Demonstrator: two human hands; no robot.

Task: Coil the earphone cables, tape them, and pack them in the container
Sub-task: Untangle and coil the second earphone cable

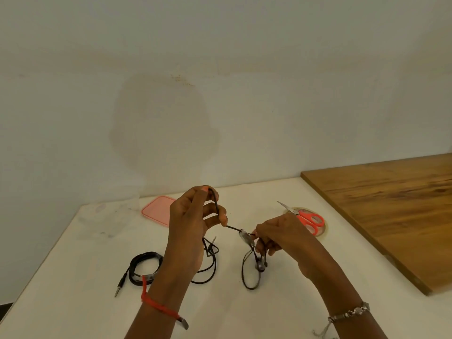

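Pinching the black earphone cable taut above the surface between the curled fingers of left hand and right hand lets its slack hang free for looping, while a coiled cable lies left and scissors and tape roll wait right

The one view comes from a wide-angle camera on the person's head, facing forward and down. It sits close over the white tabletop, with the left hand and right hand near the lens, low in the centre, forearms entering from the bottom edge. The wall ahead fills the upper half, and the tabletop's far edge meets it just beyond the hands.
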